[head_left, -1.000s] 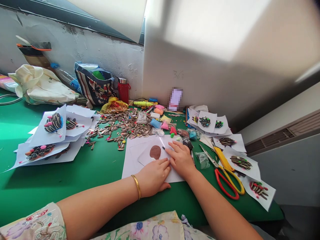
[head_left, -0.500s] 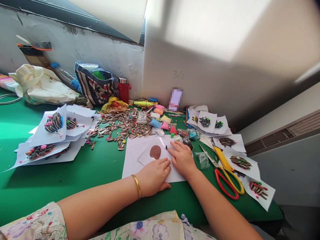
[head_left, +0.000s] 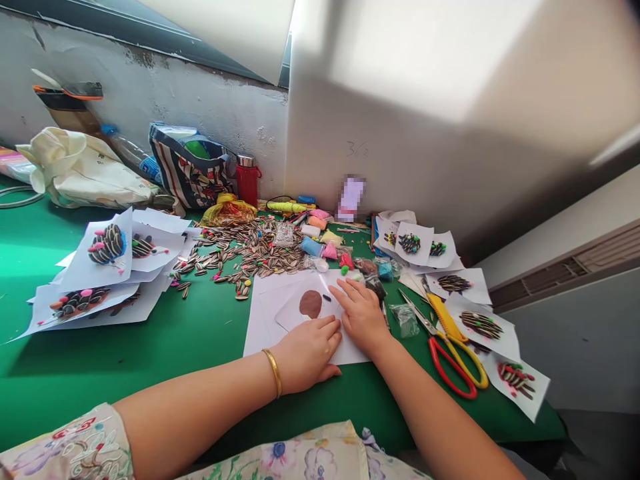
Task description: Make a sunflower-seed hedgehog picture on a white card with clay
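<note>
My left hand point(head_left: 307, 355) lies palm down across the lower edge of a white card point(head_left: 287, 312), its fingers stretched out. On that card is a flat brown clay disc point(head_left: 311, 304), and just right of it sits a tiny black clay roll point(head_left: 327, 298). My right hand point(head_left: 364, 319) rests flat with fingers extended on the right side of a larger white paper sheet point(head_left: 254, 339). Its fingertips are beside the black roll, with a small gap between them. Neither hand shows anything in its grip.
Sunflower seeds point(head_left: 270, 250) are heaped behind the paper, beside bagged coloured clay point(head_left: 313, 247). Scissors point(head_left: 453, 353) and a yellow cutter point(head_left: 447, 319) lie at right. Decorated cards stand stacked left point(head_left: 83, 333) and right point(head_left: 505, 327). A red flask point(head_left: 247, 183) stands at the wall.
The black clay roll has shifted slightly left towards the brown disc and turned more sideways. My right fingers have slid a little left. My left hand stays in place.
</note>
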A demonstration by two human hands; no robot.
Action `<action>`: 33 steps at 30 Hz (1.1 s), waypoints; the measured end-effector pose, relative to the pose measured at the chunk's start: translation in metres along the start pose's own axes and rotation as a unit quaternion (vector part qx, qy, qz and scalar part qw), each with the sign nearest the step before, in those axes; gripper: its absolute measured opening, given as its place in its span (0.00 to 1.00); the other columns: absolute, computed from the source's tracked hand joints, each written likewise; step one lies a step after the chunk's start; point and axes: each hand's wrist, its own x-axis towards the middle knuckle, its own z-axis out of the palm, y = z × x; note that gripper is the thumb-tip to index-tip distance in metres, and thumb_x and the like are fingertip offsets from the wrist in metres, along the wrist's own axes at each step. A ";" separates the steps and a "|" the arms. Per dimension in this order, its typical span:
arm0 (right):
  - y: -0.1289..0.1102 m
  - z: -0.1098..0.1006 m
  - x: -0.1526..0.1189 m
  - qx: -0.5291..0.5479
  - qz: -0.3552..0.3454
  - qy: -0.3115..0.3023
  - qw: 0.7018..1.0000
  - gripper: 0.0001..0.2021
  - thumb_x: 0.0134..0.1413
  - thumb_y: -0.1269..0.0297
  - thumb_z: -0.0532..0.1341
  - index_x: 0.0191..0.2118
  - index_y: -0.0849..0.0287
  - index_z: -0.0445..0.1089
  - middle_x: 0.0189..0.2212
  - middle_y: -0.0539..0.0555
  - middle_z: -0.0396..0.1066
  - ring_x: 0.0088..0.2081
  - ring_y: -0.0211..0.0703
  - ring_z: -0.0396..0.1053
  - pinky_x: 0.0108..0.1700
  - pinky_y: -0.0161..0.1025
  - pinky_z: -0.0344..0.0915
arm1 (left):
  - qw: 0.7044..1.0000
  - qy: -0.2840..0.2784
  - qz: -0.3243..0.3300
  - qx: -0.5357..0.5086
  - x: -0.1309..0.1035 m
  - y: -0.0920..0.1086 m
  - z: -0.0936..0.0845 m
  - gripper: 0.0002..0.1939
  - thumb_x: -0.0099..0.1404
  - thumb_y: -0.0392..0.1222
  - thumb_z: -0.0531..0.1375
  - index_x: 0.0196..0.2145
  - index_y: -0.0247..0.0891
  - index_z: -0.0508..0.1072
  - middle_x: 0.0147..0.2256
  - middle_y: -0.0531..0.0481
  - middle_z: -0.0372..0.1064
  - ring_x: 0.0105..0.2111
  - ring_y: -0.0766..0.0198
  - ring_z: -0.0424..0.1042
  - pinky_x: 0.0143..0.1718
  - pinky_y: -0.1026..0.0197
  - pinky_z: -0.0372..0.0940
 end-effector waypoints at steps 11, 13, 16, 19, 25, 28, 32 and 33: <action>0.002 0.004 0.001 0.005 -0.014 -0.042 0.999 0.25 0.58 0.72 0.58 0.59 0.43 0.68 0.66 0.52 0.57 0.67 0.55 0.50 0.60 0.55 0.53 | 1.000 0.007 -0.005 -0.013 0.000 0.000 0.001 0.32 0.62 0.54 0.63 0.55 0.26 0.69 0.58 0.29 0.65 0.60 0.42 0.63 0.58 0.46 0.62; 0.006 0.004 -0.001 0.011 -0.014 -0.022 1.000 0.25 0.56 0.74 0.58 0.57 0.44 0.71 0.65 0.52 0.59 0.66 0.55 0.52 0.60 0.55 0.54 | 1.000 0.009 -0.003 -0.009 -0.001 0.000 0.002 0.32 0.62 0.54 0.63 0.55 0.26 0.69 0.59 0.29 0.65 0.60 0.42 0.63 0.59 0.46 0.61; 0.010 0.005 -0.004 0.021 -0.015 0.000 1.000 0.24 0.56 0.76 0.58 0.53 0.44 0.73 0.64 0.51 0.61 0.65 0.55 0.54 0.60 0.56 0.55 | 1.000 0.011 0.000 -0.007 -0.001 0.000 0.003 0.32 0.62 0.54 0.64 0.55 0.26 0.69 0.58 0.29 0.65 0.60 0.42 0.62 0.60 0.47 0.60; 0.012 0.005 -0.005 0.040 -0.004 0.004 0.999 0.25 0.55 0.77 0.57 0.54 0.46 0.73 0.63 0.51 0.62 0.65 0.54 0.55 0.60 0.55 0.56 | 1.000 0.011 0.000 -0.009 -0.001 0.000 0.002 0.32 0.62 0.53 0.64 0.54 0.25 0.69 0.58 0.28 0.65 0.60 0.42 0.63 0.60 0.47 0.60; 0.012 0.003 -0.005 0.069 0.002 0.021 0.997 0.24 0.52 0.79 0.56 0.50 0.49 0.76 0.61 0.51 0.66 0.64 0.53 0.57 0.61 0.55 0.57 | 1.000 0.011 0.001 -0.002 -0.001 0.000 0.000 0.31 0.62 0.54 0.64 0.54 0.26 0.70 0.57 0.29 0.66 0.59 0.43 0.64 0.60 0.49 0.60; 0.014 0.002 -0.006 0.071 -0.007 0.040 0.997 0.23 0.51 0.79 0.56 0.47 0.49 0.78 0.60 0.51 0.67 0.64 0.53 0.57 0.60 0.55 0.56 | 1.000 0.012 0.003 0.004 -0.001 0.000 0.001 0.31 0.62 0.54 0.64 0.53 0.26 0.70 0.57 0.29 0.66 0.59 0.43 0.64 0.60 0.49 0.60; 0.018 0.002 -0.009 0.068 -0.018 0.047 0.996 0.21 0.50 0.78 0.57 0.44 0.48 0.79 0.59 0.51 0.68 0.64 0.53 0.58 0.61 0.56 0.54 | 1.000 0.019 0.005 -0.006 -0.001 0.000 0.002 0.31 0.62 0.54 0.64 0.53 0.26 0.70 0.57 0.29 0.66 0.60 0.42 0.63 0.60 0.48 0.60; 0.019 0.001 -0.009 0.067 -0.021 0.044 0.997 0.21 0.51 0.78 0.58 0.44 0.48 0.79 0.59 0.51 0.68 0.63 0.53 0.58 0.61 0.57 0.54 | 1.000 0.019 0.005 -0.007 -0.001 -0.001 0.002 0.31 0.62 0.54 0.64 0.53 0.26 0.70 0.57 0.28 0.66 0.60 0.42 0.63 0.60 0.48 0.60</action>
